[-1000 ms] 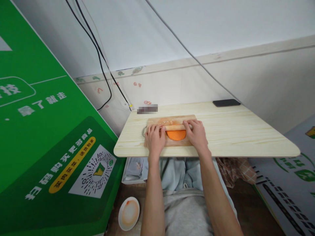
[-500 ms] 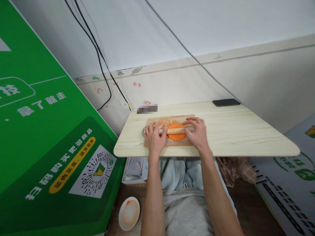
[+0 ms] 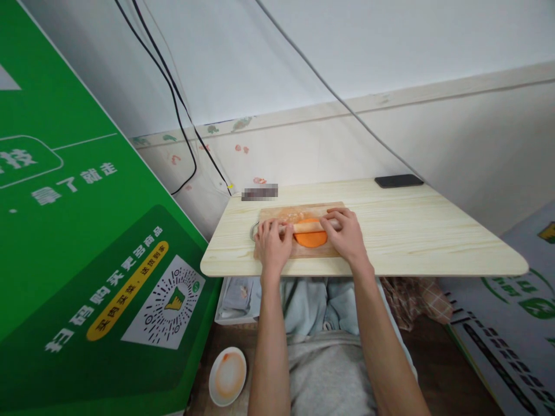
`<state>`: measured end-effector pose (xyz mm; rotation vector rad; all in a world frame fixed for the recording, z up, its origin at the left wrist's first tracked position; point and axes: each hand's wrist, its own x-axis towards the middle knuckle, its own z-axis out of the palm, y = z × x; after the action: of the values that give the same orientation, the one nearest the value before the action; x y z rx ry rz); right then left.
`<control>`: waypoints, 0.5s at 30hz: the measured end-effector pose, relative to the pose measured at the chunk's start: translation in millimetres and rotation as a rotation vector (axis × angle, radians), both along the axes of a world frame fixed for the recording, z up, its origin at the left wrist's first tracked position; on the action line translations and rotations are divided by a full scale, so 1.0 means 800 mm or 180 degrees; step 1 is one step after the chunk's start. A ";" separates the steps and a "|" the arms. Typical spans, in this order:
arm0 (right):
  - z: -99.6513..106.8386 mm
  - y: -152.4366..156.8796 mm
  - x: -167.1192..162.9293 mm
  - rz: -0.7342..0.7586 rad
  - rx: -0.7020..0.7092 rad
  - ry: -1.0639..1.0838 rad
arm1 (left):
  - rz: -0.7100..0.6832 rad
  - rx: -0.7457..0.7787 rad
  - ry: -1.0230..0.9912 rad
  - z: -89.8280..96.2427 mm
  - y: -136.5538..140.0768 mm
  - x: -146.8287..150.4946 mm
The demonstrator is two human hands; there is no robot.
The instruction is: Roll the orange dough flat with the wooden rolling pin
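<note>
A pale wooden rolling pin [image 3: 307,227] lies across a flat, round piece of orange dough [image 3: 311,239]. My left hand [image 3: 274,242] is closed over the pin's left end, and my right hand [image 3: 346,234] over its right end. Under the dough is a wooden cutting board [image 3: 299,211] with a metal ring handle [image 3: 254,231] on its left side. Whitish and orange smears mark the board's far part. The pin's tips are mostly hidden beneath my fingers.
The light wood table [image 3: 433,242] holds a black phone [image 3: 399,181] at the back right and a blurred dark object [image 3: 259,192] at the back left. A stained white bowl [image 3: 228,377] is low on the left. Cables [image 3: 173,86] hang before the wall.
The rolling pin has rolled slightly away from me over the dough, its right end now angled a little farther back. Both hands stay on it. More of the dough's near side shows.
</note>
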<state>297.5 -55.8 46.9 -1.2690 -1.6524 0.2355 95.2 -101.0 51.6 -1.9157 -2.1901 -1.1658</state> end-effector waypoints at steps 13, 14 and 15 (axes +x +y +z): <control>-0.012 0.009 0.000 -0.0107 0.0042 -0.0154 | 0.0117 0.0051 0.0061 -0.005 0.002 0.000; -0.012 0.009 -0.001 -0.0140 0.0024 -0.0171 | 0.0101 0.0034 0.0062 -0.005 0.003 0.000; -0.012 0.009 -0.002 -0.0164 0.0019 -0.0166 | 0.0092 0.0026 0.0057 -0.005 0.003 0.000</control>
<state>296.1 -48.6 37.4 -1.3212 -1.6609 0.1674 95.5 -98.8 47.9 -1.8773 -2.1930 -1.1471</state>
